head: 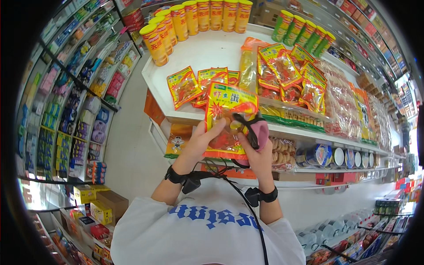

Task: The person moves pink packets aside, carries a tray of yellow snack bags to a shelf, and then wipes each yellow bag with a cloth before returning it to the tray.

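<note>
Both hands grip one yellow and red snack packet (228, 96) with a clear window, upright in front of the white display counter (198, 49). My left hand (200, 142) pinches its left side, thumb across the front. Over on the right side, my right hand (260, 154) has its thumb on the lower front of the packet. A pink cloth-like item (261, 131) with a black strap (248, 129) is also at the right hand; how it is held is partly hidden. Behind the held packet, similar packets (184, 86) lie on the counter's near left.
Yellow-lidded snack canisters (180, 23) and green ones (294, 29) line the counter's back. More packets (281, 66) fill a clear tray (298, 114) on the right, beside bagged snacks (338, 89). Stocked shelves (76, 92) stand left. Black cables (232, 185) hang before my shirt.
</note>
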Demonstrator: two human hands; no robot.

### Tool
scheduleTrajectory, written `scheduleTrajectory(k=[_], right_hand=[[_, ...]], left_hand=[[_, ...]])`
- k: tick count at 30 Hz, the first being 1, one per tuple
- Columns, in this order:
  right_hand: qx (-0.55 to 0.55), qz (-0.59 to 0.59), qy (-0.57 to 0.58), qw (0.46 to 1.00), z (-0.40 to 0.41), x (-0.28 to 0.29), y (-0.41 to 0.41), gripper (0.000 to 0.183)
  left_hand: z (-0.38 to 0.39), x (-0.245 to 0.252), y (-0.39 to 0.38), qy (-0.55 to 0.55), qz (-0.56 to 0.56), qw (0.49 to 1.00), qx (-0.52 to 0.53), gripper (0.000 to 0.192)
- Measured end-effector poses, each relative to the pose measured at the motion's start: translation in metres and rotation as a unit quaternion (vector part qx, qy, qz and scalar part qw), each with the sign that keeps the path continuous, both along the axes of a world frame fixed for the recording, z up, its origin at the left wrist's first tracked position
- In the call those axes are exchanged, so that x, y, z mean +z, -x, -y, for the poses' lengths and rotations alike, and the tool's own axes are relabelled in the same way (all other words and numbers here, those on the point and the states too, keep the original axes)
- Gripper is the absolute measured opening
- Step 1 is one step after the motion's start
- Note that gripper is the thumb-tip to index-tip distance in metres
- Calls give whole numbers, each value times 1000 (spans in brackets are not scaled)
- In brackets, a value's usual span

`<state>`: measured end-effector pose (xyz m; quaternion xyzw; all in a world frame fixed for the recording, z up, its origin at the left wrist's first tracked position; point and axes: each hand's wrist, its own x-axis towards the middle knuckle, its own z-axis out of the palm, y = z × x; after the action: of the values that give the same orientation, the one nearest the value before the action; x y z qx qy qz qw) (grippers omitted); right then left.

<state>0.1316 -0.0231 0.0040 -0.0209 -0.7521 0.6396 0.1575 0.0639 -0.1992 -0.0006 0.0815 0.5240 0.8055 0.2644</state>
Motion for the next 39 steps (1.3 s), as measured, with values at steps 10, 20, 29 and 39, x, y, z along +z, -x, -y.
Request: scheduleTrajectory(k=[10, 20, 29, 39], right_hand=[[-28, -108, -250, 962, 45, 4, 0, 60], [36, -211, 6, 977, 19, 21, 43, 62], [36, -235, -200, 950, 27, 33, 24, 42], [-16, -125, -58, 990, 3, 26, 32, 32]], left_hand=[[-12, -12, -2, -158, 106, 975, 115, 52], [-26, -10, -18, -15, -82, 996, 13, 45], [-10, -9, -14, 158, -178, 970, -56, 49], [-14, 3, -7, 176, -211, 949, -154, 27]])
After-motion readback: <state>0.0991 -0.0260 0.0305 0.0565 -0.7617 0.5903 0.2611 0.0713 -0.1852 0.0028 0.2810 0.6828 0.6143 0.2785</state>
